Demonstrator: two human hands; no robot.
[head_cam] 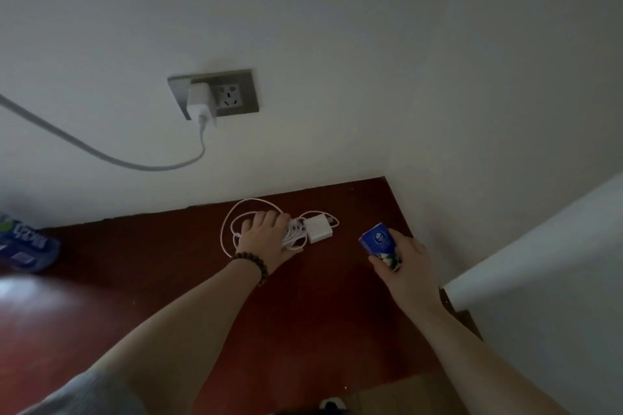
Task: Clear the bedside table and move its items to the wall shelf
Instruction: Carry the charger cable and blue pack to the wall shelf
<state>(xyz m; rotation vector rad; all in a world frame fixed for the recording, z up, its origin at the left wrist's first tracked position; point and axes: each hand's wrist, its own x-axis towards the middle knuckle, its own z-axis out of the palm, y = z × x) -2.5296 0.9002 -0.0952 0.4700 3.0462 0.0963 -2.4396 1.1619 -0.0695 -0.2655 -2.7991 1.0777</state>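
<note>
On the dark red bedside table [168,280] lies a coiled white cable [232,222] joined to a white charger block [319,228] near the wall. My left hand [266,234], with a bead bracelet at the wrist, lies over the bundled part of the cable with its fingers curled onto it. To the right, my right hand [406,263] grips a small blue tissue pack [381,244] just above the table's right end.
A wall socket [232,94] holds a white plug [199,101] whose cord runs off to the left. A blue plastic package [27,246] sits at the table's left end. A white surface [539,263] borders the table on the right.
</note>
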